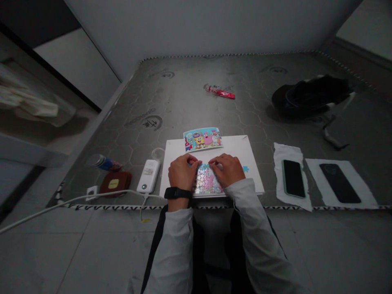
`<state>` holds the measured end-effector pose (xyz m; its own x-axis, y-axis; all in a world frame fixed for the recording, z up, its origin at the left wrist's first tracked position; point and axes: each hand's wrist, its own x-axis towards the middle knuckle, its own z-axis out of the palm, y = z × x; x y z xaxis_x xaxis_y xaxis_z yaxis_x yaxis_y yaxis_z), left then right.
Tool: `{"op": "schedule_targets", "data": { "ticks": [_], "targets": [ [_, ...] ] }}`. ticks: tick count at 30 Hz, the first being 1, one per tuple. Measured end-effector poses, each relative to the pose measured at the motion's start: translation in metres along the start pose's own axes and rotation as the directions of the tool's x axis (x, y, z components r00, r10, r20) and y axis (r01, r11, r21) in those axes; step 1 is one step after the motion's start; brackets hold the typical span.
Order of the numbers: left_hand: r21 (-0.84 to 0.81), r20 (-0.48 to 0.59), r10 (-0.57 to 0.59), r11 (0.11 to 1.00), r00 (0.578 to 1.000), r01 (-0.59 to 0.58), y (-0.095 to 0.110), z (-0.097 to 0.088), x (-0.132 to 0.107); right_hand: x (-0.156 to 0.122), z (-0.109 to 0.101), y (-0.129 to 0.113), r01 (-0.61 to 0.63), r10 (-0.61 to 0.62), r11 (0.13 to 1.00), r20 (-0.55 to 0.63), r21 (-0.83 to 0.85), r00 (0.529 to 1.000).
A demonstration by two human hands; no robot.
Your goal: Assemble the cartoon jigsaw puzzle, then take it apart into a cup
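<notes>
Dim light falls on a plain grey wall (199, 24) behind a hexagon-patterned surface (180, 106) with striped edging (119, 207), above a pale tiled floor (82, 257)

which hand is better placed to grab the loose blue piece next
Probably the right hand: the loose blue piece lies on the white board just to its right. The left hand is farther off, with the right hand between it and the piece.
</notes>
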<state>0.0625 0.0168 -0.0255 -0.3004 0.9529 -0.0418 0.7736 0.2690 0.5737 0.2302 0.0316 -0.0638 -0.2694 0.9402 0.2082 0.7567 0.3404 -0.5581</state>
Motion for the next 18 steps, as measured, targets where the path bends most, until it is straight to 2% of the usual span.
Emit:
{"op": "schedule_targets", "data": {
  "ticks": [2,8,12,18],
  "targets": [
    [-0.008,0.008,-0.008,1.0,1.0,0.008,-0.0007,-0.0007,0.0002,-0.0001,0.0012,-0.002,0.018,-0.018,0.999,-0.01,-0.028,1.0],
    [-0.013,0.034,-0.016,1.0,0.999,0.016,-0.0005,0.0017,-0.0001,0.0,0.0069,-0.0069,-0.071,0.068,0.997,-0.063,-0.033,0.996],
    [-0.008,0.054,0.004,1.0,0.999,-0.003,-0.0043,0.001,0.0008,-0.0006,0.0077,-0.0052,-0.05,0.048,0.998,-0.049,-0.043,0.998],
    [-0.053,0.184,0.046,0.998,0.982,-0.037,-0.0079,0.0021,0.0011,-0.0001,0.007,-0.0016,-0.008,0.008,0.999,-0.001,-0.049,1.0]
  ]
}}
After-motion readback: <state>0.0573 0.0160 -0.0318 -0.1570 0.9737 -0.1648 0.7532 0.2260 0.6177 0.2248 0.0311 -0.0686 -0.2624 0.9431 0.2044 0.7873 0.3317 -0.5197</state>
